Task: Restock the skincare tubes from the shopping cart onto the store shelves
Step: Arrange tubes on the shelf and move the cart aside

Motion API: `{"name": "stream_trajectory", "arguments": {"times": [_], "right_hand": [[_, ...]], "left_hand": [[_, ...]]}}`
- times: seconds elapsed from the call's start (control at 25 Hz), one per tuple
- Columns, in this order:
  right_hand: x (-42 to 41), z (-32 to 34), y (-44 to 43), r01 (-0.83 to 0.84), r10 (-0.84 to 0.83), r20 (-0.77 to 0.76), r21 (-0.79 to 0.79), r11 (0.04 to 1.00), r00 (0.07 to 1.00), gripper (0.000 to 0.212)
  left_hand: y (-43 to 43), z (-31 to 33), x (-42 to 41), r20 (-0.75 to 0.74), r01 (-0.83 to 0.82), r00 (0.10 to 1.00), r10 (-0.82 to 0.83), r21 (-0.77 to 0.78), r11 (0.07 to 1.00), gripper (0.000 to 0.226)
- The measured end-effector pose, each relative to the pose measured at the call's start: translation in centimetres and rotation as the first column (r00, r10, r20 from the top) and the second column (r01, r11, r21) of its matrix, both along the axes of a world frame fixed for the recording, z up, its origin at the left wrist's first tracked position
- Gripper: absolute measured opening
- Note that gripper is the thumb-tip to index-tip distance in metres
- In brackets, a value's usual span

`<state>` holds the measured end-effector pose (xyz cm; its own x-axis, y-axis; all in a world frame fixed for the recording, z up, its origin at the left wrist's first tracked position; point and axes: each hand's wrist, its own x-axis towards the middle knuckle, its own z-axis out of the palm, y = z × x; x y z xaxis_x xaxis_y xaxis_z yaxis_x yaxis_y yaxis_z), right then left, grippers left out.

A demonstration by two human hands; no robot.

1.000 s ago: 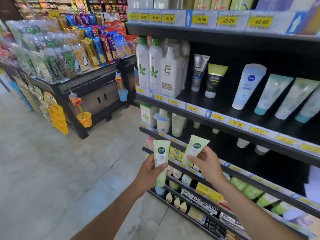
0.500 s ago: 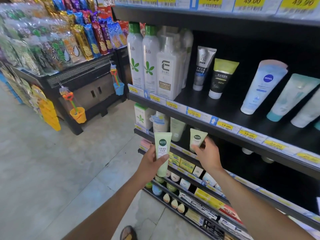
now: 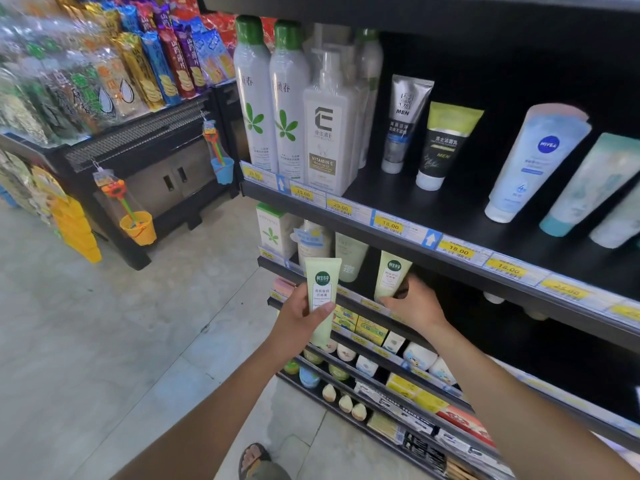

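My left hand (image 3: 298, 323) grips a pale green skincare tube (image 3: 322, 289) with a round dark green logo, upright, in front of the shelves. My right hand (image 3: 414, 304) reaches into the second shelf (image 3: 450, 327) and its fingers curl round the lower end of a second, matching pale green tube (image 3: 391, 273), which stands cap down on the shelf beside another pale tube (image 3: 350, 258). The shopping cart is out of view.
The upper shelf (image 3: 415, 209) carries tall white bottles (image 3: 270, 98), men's tubes (image 3: 407, 123) and blue-white tubes (image 3: 533, 161). Lower shelves hold small jars and boxes (image 3: 367, 329). A snack display (image 3: 114, 84) with hanging toy buckets (image 3: 138, 228) stands at left. Tiled floor (image 3: 121, 341) lies below.
My right hand has carried its tube forward and down into the second shelf and stood it there. My left hand stays in front with its tube. The view has moved closer to the shelves.
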<state>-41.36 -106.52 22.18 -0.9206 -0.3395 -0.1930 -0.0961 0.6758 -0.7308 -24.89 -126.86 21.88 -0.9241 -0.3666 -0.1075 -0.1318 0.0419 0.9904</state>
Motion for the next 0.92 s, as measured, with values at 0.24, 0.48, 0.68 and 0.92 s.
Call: {"name": "stream_trajectory", "arguments": {"times": [0.24, 0.48, 0.68, 0.92], "right_hand": [[-1.7, -0.8, -0.6, 0.021, -0.020, -0.024, 0.016, 1.000, 1.000, 0.052], [-3.5, -1.5, -1.9, 0.082, -0.081, -0.077, 0.019, 0.996, 0.994, 0.045], [-4.7, -2.9, -2.2, 0.077, -0.075, -0.075, 0.014, 0.997, 0.994, 0.052], [-2.8, -1.4, -1.1, 0.050, -0.051, -0.095, -0.015, 0.999, 0.994, 0.044]], "left_hand": [[-0.1, -1.1, -0.6, 0.002, 0.010, 1.000, -0.010, -0.009, 1.000, 0.033], [-0.4, -1.5, -0.8, -0.010, 0.002, 1.000, -0.003, -0.025, 1.000, 0.040], [-0.6, -1.8, -0.8, 0.011, -0.005, 1.000, 0.005, -0.028, 1.000, 0.039], [0.4, -1.6, -0.6, 0.031, 0.020, 0.999, -0.020, -0.012, 1.000, 0.038]]}}
